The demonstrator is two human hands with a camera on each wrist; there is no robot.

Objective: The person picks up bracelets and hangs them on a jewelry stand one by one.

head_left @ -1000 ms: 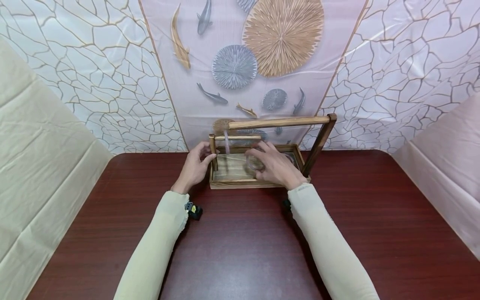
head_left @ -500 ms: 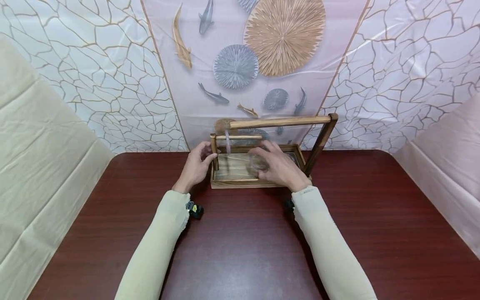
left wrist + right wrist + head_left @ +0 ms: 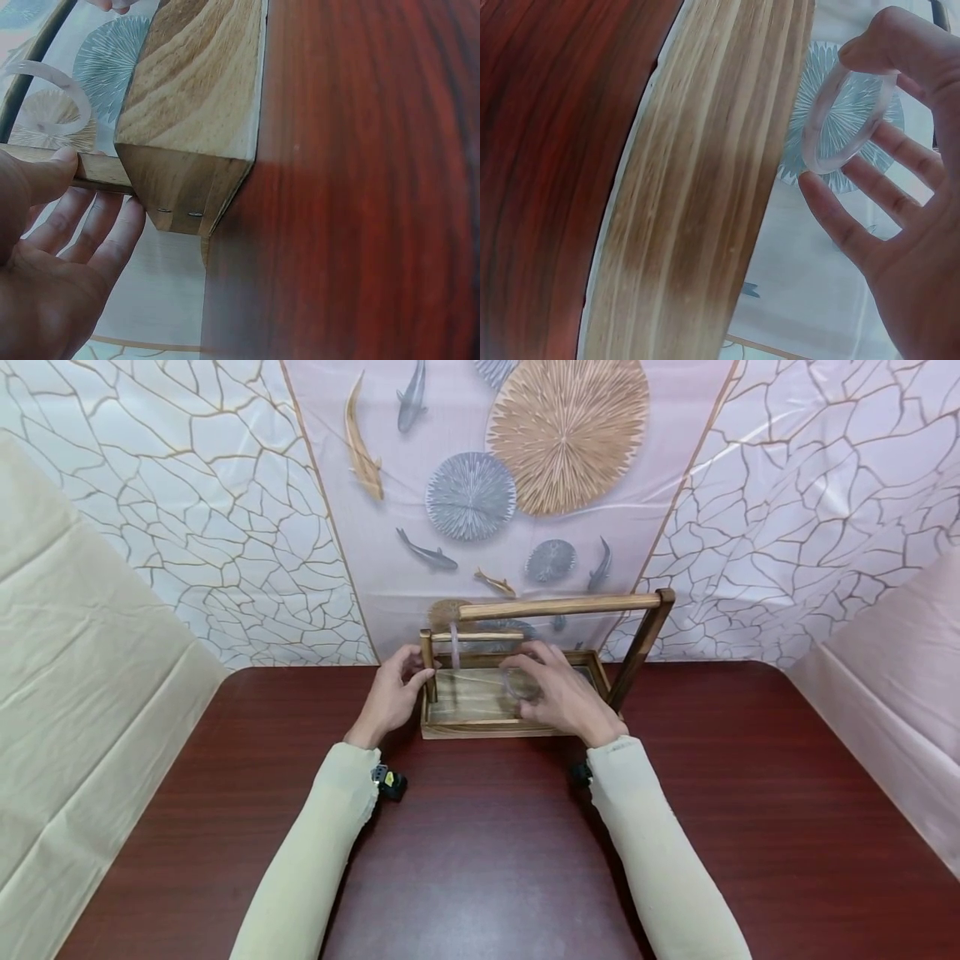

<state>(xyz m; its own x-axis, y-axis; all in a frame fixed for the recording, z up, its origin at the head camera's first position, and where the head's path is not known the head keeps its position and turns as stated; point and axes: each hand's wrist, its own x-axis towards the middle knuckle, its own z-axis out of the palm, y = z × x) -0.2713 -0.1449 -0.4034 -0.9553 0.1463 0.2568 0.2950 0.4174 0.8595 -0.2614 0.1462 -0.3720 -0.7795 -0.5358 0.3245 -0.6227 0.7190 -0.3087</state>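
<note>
A wooden display stand has a shallow tray (image 3: 480, 732), a short left post (image 3: 428, 664) with a low bar (image 3: 480, 636), and a tall right post with a high bar (image 3: 558, 606). My left hand (image 3: 392, 689) pinches the short post between thumb and fingers, as the left wrist view confirms. Above the tray, my right hand (image 3: 564, 692) holds a translucent bangle (image 3: 817, 124), with the thumb and fingertips at its rim. A second pale bangle (image 3: 454, 646) shows edge-on near the left end of the low bar, overlapping it in the head view.
The stand sits at the back of a dark red wood table (image 3: 480, 843), close to a patterned cloth backdrop (image 3: 468, 552). Cream cloth sides (image 3: 97, 710) rise on the left and right. The tall post (image 3: 637, 652) stands just beyond my right wrist.
My right hand has shifted slightly right with the bangle still in its fingers. The left hand stays on the short post, and the stand holds its place.
</note>
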